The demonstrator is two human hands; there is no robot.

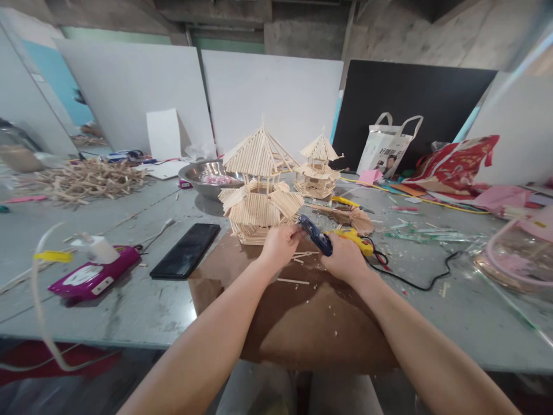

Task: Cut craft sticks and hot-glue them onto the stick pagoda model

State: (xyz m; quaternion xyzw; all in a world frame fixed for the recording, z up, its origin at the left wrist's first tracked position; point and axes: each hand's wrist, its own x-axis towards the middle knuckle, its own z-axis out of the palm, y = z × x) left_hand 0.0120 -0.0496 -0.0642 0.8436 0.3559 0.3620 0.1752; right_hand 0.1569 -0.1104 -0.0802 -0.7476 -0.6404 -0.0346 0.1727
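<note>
White panels point(272, 95) and a black board point(436, 106) front a concrete wall point(389, 40) (grey).

A craft workshop, by the look of the littered worktable point(173, 311), heaped wooden sticks point(93, 180), stick-built pagoda models point(259, 210) and bare concrete wall point(306, 40).

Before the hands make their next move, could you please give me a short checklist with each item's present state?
1. Right hand gripping the dark blue tool: ok.
2. Left hand holding a stick: cannot tell; its fingertips, close to the tool's tip, show too small.
3. Larger stick model upright: ok.
4. Brown board free of loose sticks: not ok; one loose stick lies in front of the left hand, with others nearby.
5. Phone apart from both hands: ok, it lies left of them.
</note>
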